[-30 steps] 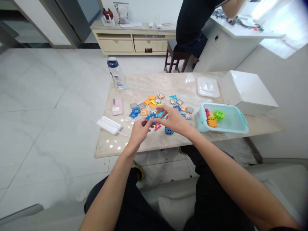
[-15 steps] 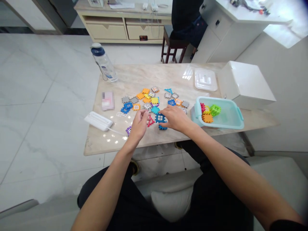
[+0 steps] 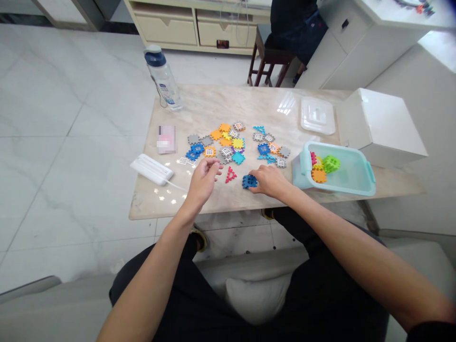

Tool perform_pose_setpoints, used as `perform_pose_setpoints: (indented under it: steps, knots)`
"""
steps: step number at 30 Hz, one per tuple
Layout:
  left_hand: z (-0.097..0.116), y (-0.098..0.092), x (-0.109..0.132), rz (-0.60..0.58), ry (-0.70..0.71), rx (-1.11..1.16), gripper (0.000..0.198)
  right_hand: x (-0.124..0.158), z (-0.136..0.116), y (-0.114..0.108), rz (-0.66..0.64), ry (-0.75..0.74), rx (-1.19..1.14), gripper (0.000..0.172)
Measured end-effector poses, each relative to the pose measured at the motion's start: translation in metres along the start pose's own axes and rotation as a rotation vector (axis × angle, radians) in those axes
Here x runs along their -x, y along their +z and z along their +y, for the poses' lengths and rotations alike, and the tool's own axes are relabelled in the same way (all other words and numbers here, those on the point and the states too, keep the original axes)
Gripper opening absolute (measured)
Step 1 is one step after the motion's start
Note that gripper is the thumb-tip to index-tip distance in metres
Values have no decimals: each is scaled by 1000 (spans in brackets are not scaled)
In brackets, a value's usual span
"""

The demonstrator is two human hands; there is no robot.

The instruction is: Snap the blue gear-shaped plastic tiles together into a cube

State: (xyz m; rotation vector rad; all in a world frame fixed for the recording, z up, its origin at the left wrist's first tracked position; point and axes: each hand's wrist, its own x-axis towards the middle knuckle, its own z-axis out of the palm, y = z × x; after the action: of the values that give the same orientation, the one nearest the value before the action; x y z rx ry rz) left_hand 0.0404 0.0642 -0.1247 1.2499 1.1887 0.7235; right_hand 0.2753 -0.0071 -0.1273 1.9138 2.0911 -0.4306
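Note:
My right hand point(image 3: 270, 181) is closed on a dark blue toothed building tile point(image 3: 248, 181) with a window grid, low over the near part of the table; it looks joined to a second blue piece, partly hidden. My left hand point(image 3: 204, 179) hovers to the left with loosely bent fingers apart and nothing in them. Between the hands lies a red triangular tile point(image 3: 231, 175), touched by neither. Just beyond are a teal tile point(image 3: 238, 157), a yellow tile point(image 3: 238, 143), and several orange, grey and blue tiles. A blue tile point(image 3: 263, 148) lies in the right-hand cluster.
A pale teal tub point(image 3: 356, 183) with several joined tiles stands right of my right hand. Behind it are a clear lid point(image 3: 318, 115) and a white box point(image 3: 388, 121). A water bottle point(image 3: 166, 88), pink packet point(image 3: 166, 140) and white power strip point(image 3: 152, 169) occupy the left side.
My right hand has brought the window-grid tile down to the blue piece near the table's front, uncovering the red triangle and blue pieces behind. My left hand stays empty. The camera view has shifted.

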Motion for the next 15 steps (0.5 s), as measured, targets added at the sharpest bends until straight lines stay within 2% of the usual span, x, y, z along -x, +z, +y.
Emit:
perform_pose_setpoints:
  steps: [6,15]
  knots:
    - [3,-1,3,5,3,-15,27,-1,-4,0,-38,10,1,46]
    - [4,0,2,0,23,-12,26,-2,0,10,17,-46,12,39]
